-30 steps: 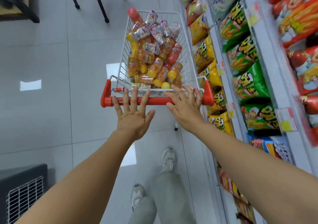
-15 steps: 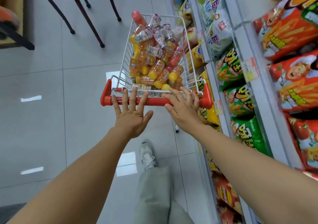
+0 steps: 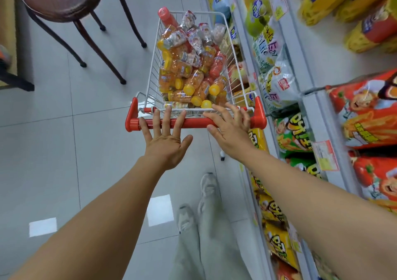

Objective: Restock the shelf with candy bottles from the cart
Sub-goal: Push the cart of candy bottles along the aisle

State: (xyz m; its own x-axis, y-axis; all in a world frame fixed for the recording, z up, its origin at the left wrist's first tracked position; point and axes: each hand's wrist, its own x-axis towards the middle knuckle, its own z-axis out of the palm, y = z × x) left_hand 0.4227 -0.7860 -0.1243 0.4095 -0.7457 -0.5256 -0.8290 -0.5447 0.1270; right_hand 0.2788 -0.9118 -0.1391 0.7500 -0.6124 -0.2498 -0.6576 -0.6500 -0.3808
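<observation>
Both hands lie flat with straight, spread fingers over the red handle (image 3: 193,123) of the cart (image 3: 235,73), neither curled round it: the left hand (image 3: 166,143) toward the handle's left end, the right hand (image 3: 231,132) toward its right end. The wire basket ahead of them is heaped with candy bottles (image 3: 190,75), mostly orange with yellow caps, all lying on their sides. The cart stands just beside the shelf (image 3: 309,116) on the right, which holds snack bags (image 3: 290,133). A stool (image 3: 62,0) stands on the tiled floor (image 3: 64,150) at the left.
</observation>
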